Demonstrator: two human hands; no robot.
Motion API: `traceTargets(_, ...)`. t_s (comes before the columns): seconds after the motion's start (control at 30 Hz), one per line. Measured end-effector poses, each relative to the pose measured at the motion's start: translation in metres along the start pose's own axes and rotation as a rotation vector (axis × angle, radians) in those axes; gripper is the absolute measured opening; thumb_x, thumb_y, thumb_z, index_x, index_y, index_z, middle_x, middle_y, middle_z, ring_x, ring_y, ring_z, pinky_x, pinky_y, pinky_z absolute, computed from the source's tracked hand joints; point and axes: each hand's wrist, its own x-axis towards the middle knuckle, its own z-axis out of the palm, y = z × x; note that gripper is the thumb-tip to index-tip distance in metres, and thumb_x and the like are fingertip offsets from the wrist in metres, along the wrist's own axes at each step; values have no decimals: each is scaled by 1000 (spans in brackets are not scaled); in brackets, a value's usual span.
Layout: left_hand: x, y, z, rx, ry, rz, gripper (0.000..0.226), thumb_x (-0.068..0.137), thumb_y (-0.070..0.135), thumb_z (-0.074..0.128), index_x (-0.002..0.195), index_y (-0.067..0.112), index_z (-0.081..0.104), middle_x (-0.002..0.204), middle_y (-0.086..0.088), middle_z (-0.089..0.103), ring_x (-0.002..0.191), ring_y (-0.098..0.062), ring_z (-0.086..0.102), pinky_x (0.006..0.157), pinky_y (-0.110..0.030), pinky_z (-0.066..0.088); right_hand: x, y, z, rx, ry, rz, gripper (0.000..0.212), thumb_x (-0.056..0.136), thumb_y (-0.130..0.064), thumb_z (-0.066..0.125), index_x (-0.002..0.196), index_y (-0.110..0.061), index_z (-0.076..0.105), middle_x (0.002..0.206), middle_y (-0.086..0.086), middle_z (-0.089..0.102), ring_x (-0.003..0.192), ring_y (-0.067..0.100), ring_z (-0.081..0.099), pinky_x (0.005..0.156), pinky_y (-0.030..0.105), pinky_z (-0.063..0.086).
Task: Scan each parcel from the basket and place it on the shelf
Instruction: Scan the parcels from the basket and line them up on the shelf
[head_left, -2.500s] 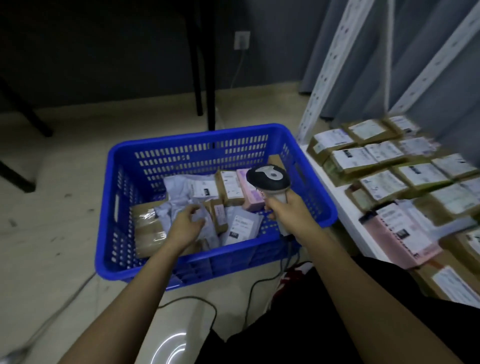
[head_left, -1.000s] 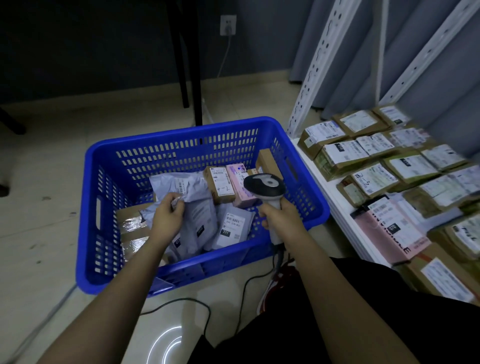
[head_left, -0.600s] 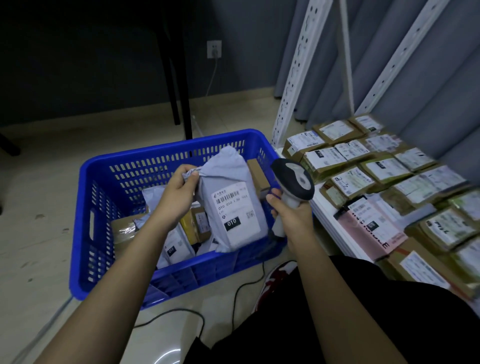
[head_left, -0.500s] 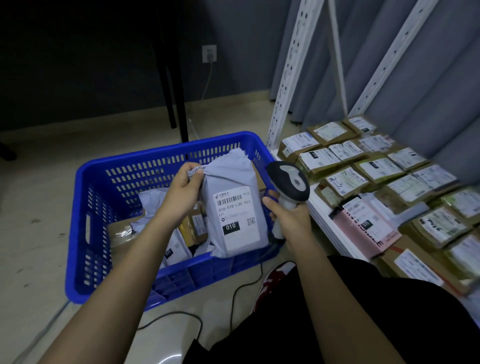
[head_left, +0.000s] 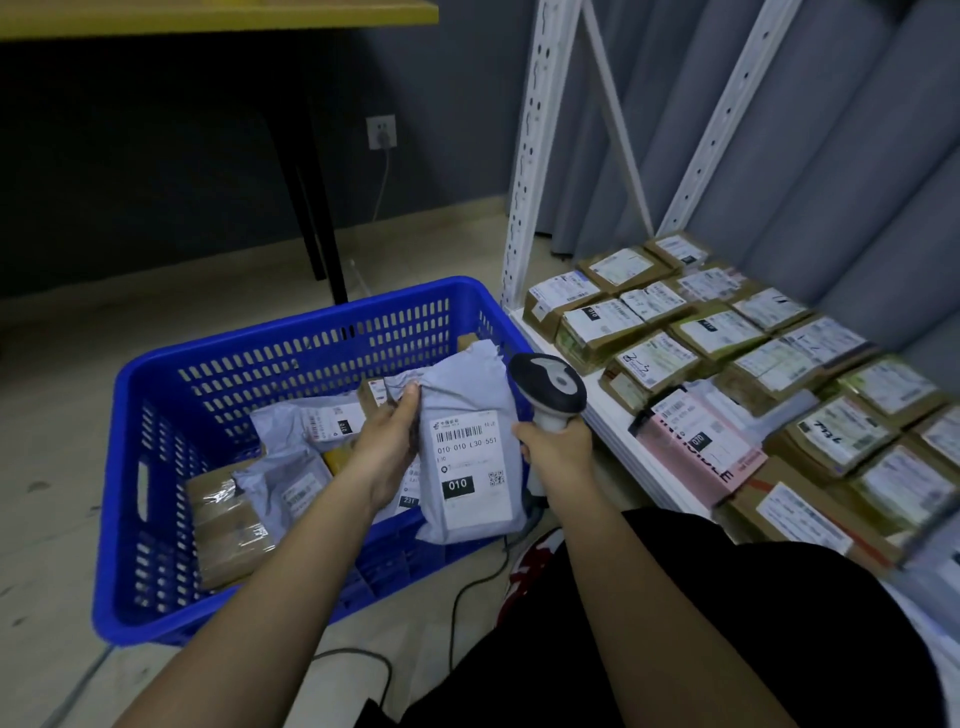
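Over the blue basket (head_left: 156, 415) on the floor, the left hand (head_left: 384, 452) holds up a grey bag parcel (head_left: 467, 467). Its grip is pinching the bag's top left edge, with the thumb on the front near the top. The bag hangs down in front of the basket's right side, and its white label (head_left: 470, 470) with a bar code and "010" faces the camera. The right hand (head_left: 558, 452) is just beside the bag, on its right. Its grip is wrapped tight round the handle of a scanner (head_left: 548, 387), and the scanner's dark head sits up near the top right corner of the bag. More grey bags (head_left: 296, 447) and a brown box (head_left: 228, 525) lie inside the basket. To the right, the low white shelf (head_left: 613, 431) holds many brown parcels (head_left: 717, 332) in rows and a pink one (head_left: 696, 447) near its front edge. A black cable (head_left: 467, 592) lies on the floor by the basket.
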Motion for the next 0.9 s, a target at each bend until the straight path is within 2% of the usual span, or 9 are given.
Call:
traceTargets(0.07,-3,-6,-2,94,-61,-22,47,95,44,51,137,24,44,127,-1,60,117,-20,55,106,-43,40,3,0,0,37,14,16,32,77,0,70,107,-2,60,104,23,66,83,28,60,81,43,53)
traceTargets(0.13,-5,-12,-4,149,-108,-5,58,93,32,60,144,29,34,130,1,57,113,-18,57,98,-37,43,4,-1,0,59,17,22,37,76,-1,70,112,0,60,107,23,67,86,29,61,86,46,54)
traceTargets(0.2,-6,-19,-8,251,-142,0,56,89,18,67,138,23,40,129,-2,59,108,-20,60,88,-33,48,4,0,0,63,11,22,39,76,-1,70,114,-2,59,108,21,67,89,30,63,88,48,55)
traceTargets(0.37,-4,-28,-17,420,-110,57,47,84,14,72,124,25,50,125,-1,60,111,-22,59,96,-44,50,3,-1,2,80,9,31,38,79,-2,69,116,-4,59,107,19,67,90,31,63,88,47,55)
traceTargets(0.43,-6,-23,-17,413,-93,129,44,83,13,73,122,21,53,117,2,62,108,-20,60,93,-41,51,2,-4,2,118,7,43,39,80,-1,70,117,-4,59,104,16,68,87,30,65,82,43,56)
traceTargets(0.57,-5,-16,-14,396,-52,192,44,85,9,70,125,14,53,114,0,62,102,-21,60,89,-38,50,-2,-8,-2,122,19,32,28,84,-8,69,109,-9,58,93,12,68,60,15,57,58,30,48)
traceTargets(0.7,6,-8,-17,344,91,194,48,86,11,70,130,11,51,117,-6,61,104,-27,60,90,-42,51,-9,-12,-5,56,-72,57,27,87,-18,69,112,-11,59,89,7,68,55,12,56,54,26,47)
traceTargets(0.8,14,-4,-18,281,150,164,46,86,8,69,128,8,52,123,-9,61,106,-29,61,93,-44,51,-18,-15,-8,-5,-224,63,10,86,-18,71,92,-10,66,72,5,65,51,14,52,53,27,47)
traceTargets(0.9,19,2,-21,261,183,143,40,85,7,70,121,8,53,122,-10,62,104,-28,61,94,-44,50,-25,-12,-8,-147,-329,-2,10,83,-17,74,79,-11,68,65,4,62,46,12,52,50,25,45)
